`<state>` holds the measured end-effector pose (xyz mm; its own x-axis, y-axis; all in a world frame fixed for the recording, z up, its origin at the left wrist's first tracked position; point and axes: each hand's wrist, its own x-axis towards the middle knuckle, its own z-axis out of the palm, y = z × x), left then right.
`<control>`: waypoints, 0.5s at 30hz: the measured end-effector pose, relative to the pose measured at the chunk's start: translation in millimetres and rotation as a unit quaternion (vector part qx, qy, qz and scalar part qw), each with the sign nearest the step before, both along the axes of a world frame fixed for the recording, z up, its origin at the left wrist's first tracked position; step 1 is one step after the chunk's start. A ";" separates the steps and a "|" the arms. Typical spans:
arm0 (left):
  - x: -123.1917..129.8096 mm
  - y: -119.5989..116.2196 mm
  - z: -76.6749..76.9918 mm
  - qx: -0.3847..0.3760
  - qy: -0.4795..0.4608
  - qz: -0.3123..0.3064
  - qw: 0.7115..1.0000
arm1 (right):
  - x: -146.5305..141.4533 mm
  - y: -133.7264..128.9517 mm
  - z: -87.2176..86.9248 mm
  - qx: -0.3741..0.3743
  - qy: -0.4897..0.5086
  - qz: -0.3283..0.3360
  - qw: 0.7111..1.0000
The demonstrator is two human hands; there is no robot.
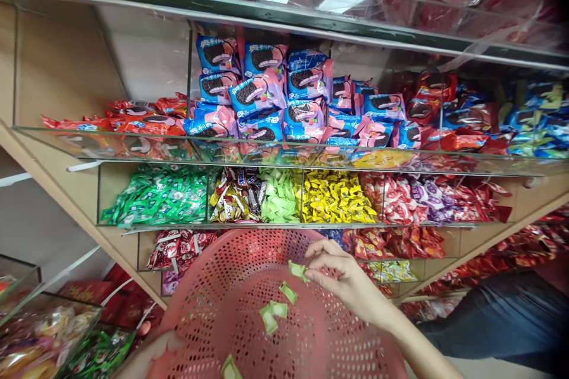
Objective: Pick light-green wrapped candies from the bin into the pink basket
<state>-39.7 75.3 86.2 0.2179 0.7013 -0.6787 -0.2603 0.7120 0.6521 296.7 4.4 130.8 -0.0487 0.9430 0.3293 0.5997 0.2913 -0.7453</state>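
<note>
Leftmost, at the near side, a glass-fronted bin of dark-green packets (104, 346) stands beside other sweets. Just right of it, the person's left hand (165, 343), blurred, is closed on the left rim of a red perforated plastic basket (258, 243). Beyond that rim, bright-green packets (162, 195) fill the left compartment of a shelf. Inside the basket lie loose light-green wrapped candies (269, 318): one at the near edge, two touching near the middle, another just farther to the right. Far above, blue-and-pink Oreo packs (262, 92) are stacked on an upper shelf; below them, a heap of similar light-green candies (279, 198) sits left of yellow-wrapped sweets (335, 195). The right hand (340, 275) pinches a single light-green candy (297, 270) between thumb and fingertips, over the basket's far right part. Farther right come red-and-white and purple sweets (431, 198), then, nearer, another person's dark trouser leg (498, 314).
</note>
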 end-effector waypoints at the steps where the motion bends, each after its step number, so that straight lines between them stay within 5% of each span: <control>1: 0.1 -0.8 0.1 0.000 0.004 0.002 1.000 | -0.7 -0.4 1.6 0.003 -0.003 -0.001 1.000; 15: 1.2 3.7 5.7 0.009 0.026 -0.017 0.999 | -16.6 1.1 -8.5 -0.026 -0.148 -0.002 0.989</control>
